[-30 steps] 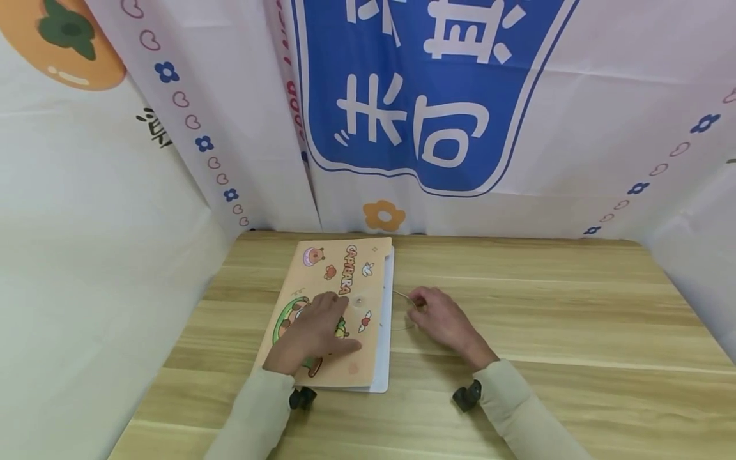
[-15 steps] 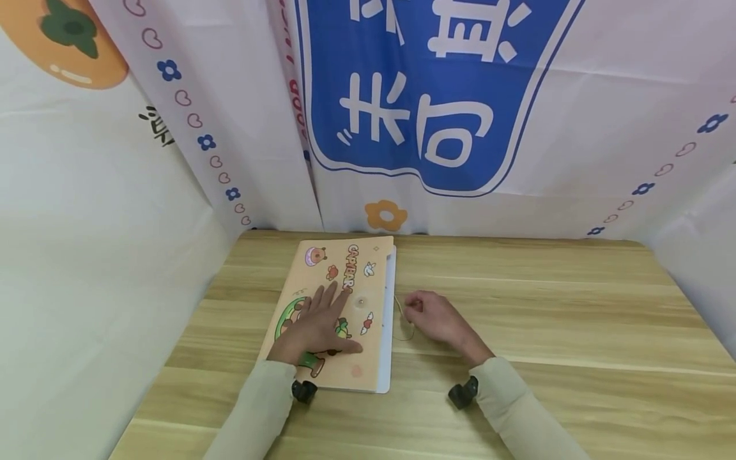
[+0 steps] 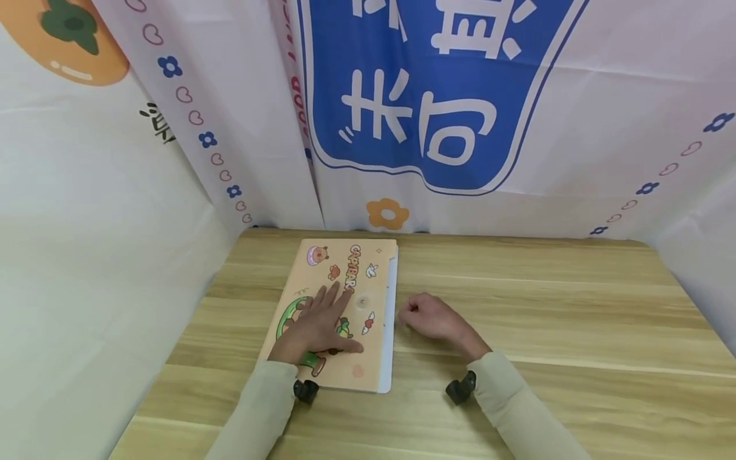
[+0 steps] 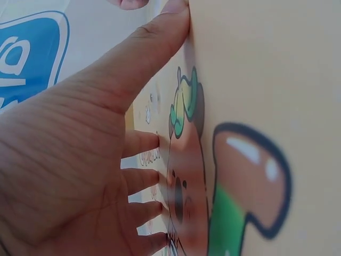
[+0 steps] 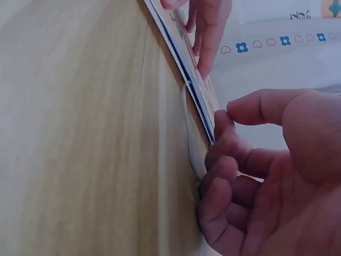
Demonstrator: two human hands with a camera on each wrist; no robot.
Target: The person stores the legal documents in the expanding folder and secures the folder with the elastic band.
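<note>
A peach folder (image 3: 370, 345) with capybara drawings lies on the wooden table, a pale sheet edge showing along its right side. My left hand (image 3: 316, 329) rests on its cover with fingers and thumb spread; in the left wrist view the fingertips (image 4: 152, 210) touch the printed surface. Just right of the folder is my right hand (image 3: 432, 317), its fingers curled. The right wrist view shows a thin pale cord (image 5: 187, 133) running from the folder's edge (image 5: 186, 74) to these curled fingers, with thumb and index tip meeting. The cord's end is hidden by the fingers.
The wooden table (image 3: 546, 306) extends to the right of both hands. White printed cloth (image 3: 575, 147) hangs behind it and along the sides. A small black device (image 3: 462, 388) is worn at each wrist, below the beige sleeves (image 3: 517, 409).
My right hand has curled tighter and shifted slightly left toward the folder. The cord loop that showed beside it is hidden in the head view. My left hand spread its fingers and stays on the cover.
</note>
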